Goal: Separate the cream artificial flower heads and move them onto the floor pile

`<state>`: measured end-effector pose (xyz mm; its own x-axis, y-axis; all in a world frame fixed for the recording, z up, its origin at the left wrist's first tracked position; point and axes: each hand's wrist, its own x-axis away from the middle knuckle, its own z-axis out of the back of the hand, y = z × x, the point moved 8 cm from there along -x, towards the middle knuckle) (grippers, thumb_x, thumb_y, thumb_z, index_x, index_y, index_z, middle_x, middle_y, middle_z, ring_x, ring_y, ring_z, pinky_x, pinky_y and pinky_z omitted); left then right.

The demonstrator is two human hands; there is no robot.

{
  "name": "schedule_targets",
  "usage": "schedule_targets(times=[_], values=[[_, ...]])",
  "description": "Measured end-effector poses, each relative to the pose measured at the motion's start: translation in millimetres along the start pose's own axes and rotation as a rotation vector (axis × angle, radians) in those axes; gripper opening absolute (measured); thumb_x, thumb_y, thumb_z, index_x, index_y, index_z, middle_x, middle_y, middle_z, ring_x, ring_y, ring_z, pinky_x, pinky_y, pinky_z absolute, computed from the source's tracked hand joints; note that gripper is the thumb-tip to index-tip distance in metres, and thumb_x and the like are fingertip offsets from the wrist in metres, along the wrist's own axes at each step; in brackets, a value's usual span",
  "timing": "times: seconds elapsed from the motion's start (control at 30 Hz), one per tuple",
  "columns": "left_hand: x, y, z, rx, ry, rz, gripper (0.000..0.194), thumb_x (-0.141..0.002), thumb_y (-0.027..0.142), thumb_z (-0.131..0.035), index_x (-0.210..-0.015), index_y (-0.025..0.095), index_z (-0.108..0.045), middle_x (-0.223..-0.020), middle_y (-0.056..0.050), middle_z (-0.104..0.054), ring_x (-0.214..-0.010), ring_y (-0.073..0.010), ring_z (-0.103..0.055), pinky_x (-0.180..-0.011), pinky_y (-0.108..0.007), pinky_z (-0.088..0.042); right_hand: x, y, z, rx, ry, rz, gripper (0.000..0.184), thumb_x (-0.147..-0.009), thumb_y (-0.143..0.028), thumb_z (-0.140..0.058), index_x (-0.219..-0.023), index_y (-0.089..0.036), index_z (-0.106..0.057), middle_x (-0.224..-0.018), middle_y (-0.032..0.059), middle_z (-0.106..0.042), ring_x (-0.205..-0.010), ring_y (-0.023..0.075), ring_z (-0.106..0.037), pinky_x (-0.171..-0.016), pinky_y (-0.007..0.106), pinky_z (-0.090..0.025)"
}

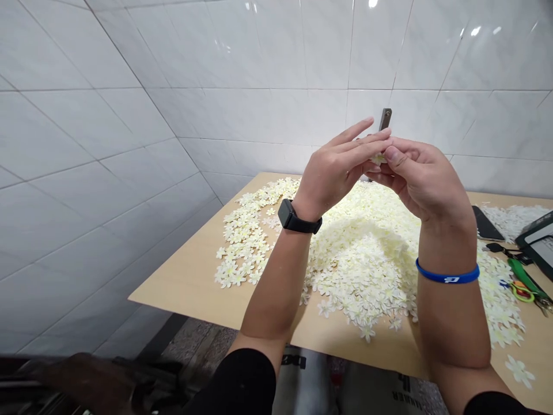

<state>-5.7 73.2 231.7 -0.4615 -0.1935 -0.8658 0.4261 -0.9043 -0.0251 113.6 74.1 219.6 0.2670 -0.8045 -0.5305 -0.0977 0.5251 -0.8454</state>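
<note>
Both hands meet in front of the upright metal bar (385,119), raised above a large heap of pale yellow artificial flowers (367,276). A small artificial flower (379,158) shows between the fingertips. My right hand (421,170) is closed, thumb against fingers, pinching the flower's edge. From the other side my left hand (341,161) holds the same flower near its thumb and forefinger, while its outer fingers stretch out. The fingers partly cover the flower and hide the lower part of the bar.
Loose flowers lie across the wooden table (185,288). On the right are a black phone (487,223), green-handled pliers (527,276), small scissors (522,291), a black box (540,242) and a whiter flower pile (514,220). A tiled wall (259,115) stands close behind.
</note>
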Motion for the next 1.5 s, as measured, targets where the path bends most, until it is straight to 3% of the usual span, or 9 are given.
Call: schedule_targets(times=[0.17, 0.3, 0.47, 0.63, 0.77, 0.9, 1.07, 1.33, 1.5], values=[[2, 7, 8.8, 0.011, 0.140, 0.027, 0.029, -0.106, 0.032, -0.046, -0.116, 0.033, -0.073, -0.115, 0.006, -0.076, -0.123, -0.0197, -0.068, -0.107, -0.044, -0.057, 1, 12, 5, -0.046, -0.060, -0.109, 0.043, -0.076, -0.064, -0.079, -0.086, -0.022, -0.076, -0.085, 0.0034, -0.072, -0.088, 0.0183, -0.073, -0.083, 0.034, -0.063], [-1, 21, 24.3, 0.048, 0.179, -0.005, 0.028, -0.105, 0.031, -0.048, -0.108, 0.029, -0.075, -0.102, 0.004, -0.079, -0.121, -0.0214, -0.069, -0.102, -0.043, -0.061, 0, 20, -3, -0.112, -0.146, -0.166, 0.053, -0.069, -0.073, -0.077, -0.082, -0.022, -0.075, -0.082, 0.0043, -0.073, -0.082, 0.0194, -0.074, -0.078, 0.035, -0.064], [-8, 39, 22.0, 0.095, -0.008, -0.056, 0.028, -0.101, 0.017, -0.049, -0.114, 0.024, -0.072, -0.131, 0.000, -0.072, -0.134, -0.0232, -0.060, -0.113, -0.042, -0.054, 0, 8, -14, -0.111, -0.185, -0.109, 0.050, -0.072, -0.068, -0.079, -0.078, -0.019, -0.074, -0.077, 0.0044, -0.072, -0.080, 0.0194, -0.073, -0.073, 0.034, -0.062], [-8, 34, 4.7, 0.177, -0.136, 0.025, 0.033, -0.095, 0.032, -0.064, -0.128, 0.024, -0.065, -0.150, -0.004, -0.057, -0.133, -0.0252, -0.060, -0.104, -0.037, -0.061, 3, -6, -17, -0.121, -0.135, -0.024, 0.041, -0.080, -0.058, -0.079, -0.077, -0.018, -0.070, -0.072, 0.0015, -0.066, -0.080, 0.0175, -0.070, -0.075, 0.031, -0.061], [-8, 28, 4.9, 0.194, -0.049, -0.011, 0.021, -0.098, 0.022, -0.058, -0.116, 0.022, -0.071, -0.144, -0.004, -0.062, -0.128, -0.0215, -0.063, -0.099, -0.036, -0.062, 9, -9, -20, -0.206, -0.089, 0.043, 0.028, -0.086, -0.046, -0.079, -0.088, -0.019, -0.070, -0.083, 0.0015, -0.069, -0.085, 0.0164, -0.069, -0.086, 0.031, -0.061], [-7, 24, 12.0, 0.118, 0.093, -0.058, 0.017, -0.099, 0.023, -0.058, -0.104, 0.025, -0.074, -0.133, -0.001, -0.070, -0.122, -0.0214, -0.065, -0.099, -0.042, -0.061, 13, -6, -17, -0.205, -0.096, -0.001, 0.029, -0.091, -0.050, -0.071, -0.100, -0.023, -0.071, -0.102, 0.0027, -0.072, -0.104, 0.0187, -0.068, -0.098, 0.036, -0.059], [-7, 29, 5.8, 0.218, 0.044, -0.012, 0.017, -0.099, 0.030, -0.058, -0.106, 0.028, -0.073, -0.132, 0.001, -0.069, -0.120, -0.0223, -0.067, -0.086, -0.039, -0.065, 21, -3, -7, -0.148, -0.204, -0.098, 0.034, -0.088, -0.055, -0.073, -0.099, -0.023, -0.075, -0.106, 0.0047, -0.074, -0.111, 0.0209, -0.069, -0.101, 0.039, -0.059], [-10, 47, -3.2, 0.242, -0.088, -0.021, 0.023, -0.103, 0.035, -0.052, -0.100, 0.027, -0.073, -0.126, 0.000, -0.071, -0.116, -0.0201, -0.070, -0.098, -0.040, -0.063, 36, -5, 14, 0.029, -0.199, -0.141, 0.030, -0.081, -0.049, -0.081, -0.093, -0.022, -0.080, -0.098, 0.0063, -0.076, -0.100, 0.0226, -0.073, -0.093, 0.038, -0.061], [-13, 67, 7.8, 0.301, -0.025, -0.138, 0.029, -0.100, 0.024, -0.057, -0.128, 0.022, -0.063, -0.132, -0.004, -0.069, -0.121, -0.0199, -0.066, -0.104, -0.037, -0.059, 40, -19, 21, -0.003, -0.101, -0.074, 0.029, -0.077, -0.045, -0.086, -0.094, -0.023, -0.077, -0.095, 0.0033, -0.074, -0.093, 0.0205, -0.073, -0.088, 0.036, -0.062]])
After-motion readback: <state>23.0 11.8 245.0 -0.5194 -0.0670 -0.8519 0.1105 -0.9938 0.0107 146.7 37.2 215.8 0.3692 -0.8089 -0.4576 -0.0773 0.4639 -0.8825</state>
